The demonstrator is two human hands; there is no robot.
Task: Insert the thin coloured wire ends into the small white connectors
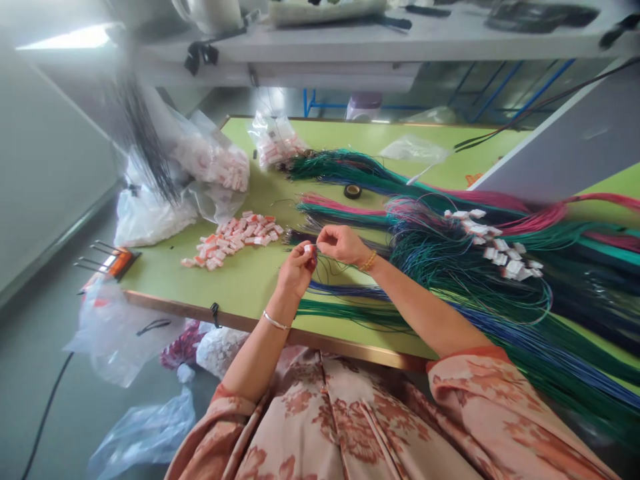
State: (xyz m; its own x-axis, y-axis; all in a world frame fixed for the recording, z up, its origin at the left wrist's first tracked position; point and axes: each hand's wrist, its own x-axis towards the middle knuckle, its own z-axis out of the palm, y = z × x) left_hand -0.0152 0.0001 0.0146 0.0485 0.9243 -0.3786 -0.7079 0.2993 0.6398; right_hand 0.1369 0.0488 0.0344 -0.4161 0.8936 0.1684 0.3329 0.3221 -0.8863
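My left hand (296, 270) pinches a small white connector (309, 249) above the green table (235, 283). Right beside it, my right hand (341, 243) grips thin dark wires (333, 267) that run to the connector; fingertips of both hands meet there. A heap of loose orange-and-white connectors (233, 240) lies to the left of my hands. Long bundles of green, blue and pink wires (450, 267) spread across the table to the right, with several finished white connectors (500, 250) lying on them.
Clear plastic bags of connectors (215, 163) stand at the table's far left, another bag (275, 140) behind. A black tape roll (353, 191) lies mid-table. An orange tool with metal prongs (113, 261) sits on the left corner. Bags (125, 333) lie on the floor.
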